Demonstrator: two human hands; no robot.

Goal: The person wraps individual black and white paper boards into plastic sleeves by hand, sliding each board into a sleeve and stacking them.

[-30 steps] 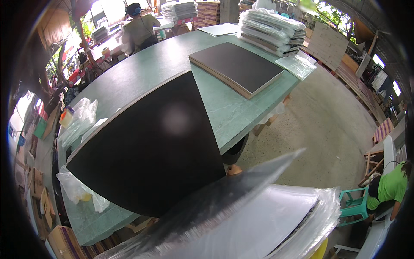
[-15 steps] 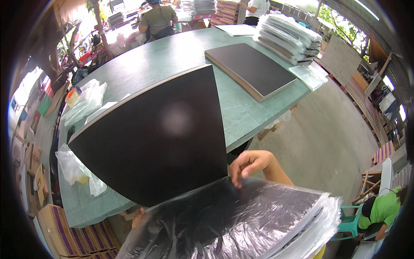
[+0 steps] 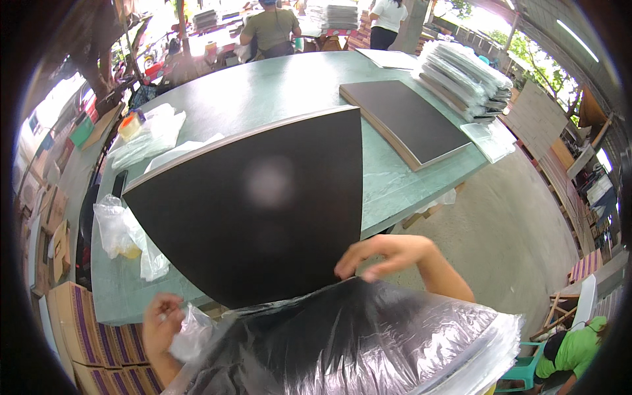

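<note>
A large black-faced panel [image 3: 263, 210] with a pale top edge leans up in front of me, its lower end in the mouth of a clear plastic bag [image 3: 355, 329]. The bag lies over a pile of similar bags. At the panel's lower right corner, my right hand [image 3: 392, 255] has its fingers bent, closed on the bag's edge. To the left, my left hand [image 3: 163, 322] is curled beside a bunched, flared corner of the bag, which it seems to pinch; motion blurs the fingertips.
On the green table [image 3: 263, 79] lie another black panel stack [image 3: 408, 122], bagged sheets [image 3: 464, 79], a tape roll [image 3: 130, 126] and loose plastic [image 3: 115, 227]. Cartons [image 3: 99, 329] stand lower left. A person in green [image 3: 576, 349] is lower right; others are beyond the table.
My left hand has come out from the bag's left corner, leftward and up, with plastic flaring beside it. My right hand has shifted slightly along the bag's mouth. The whole view has shifted.
</note>
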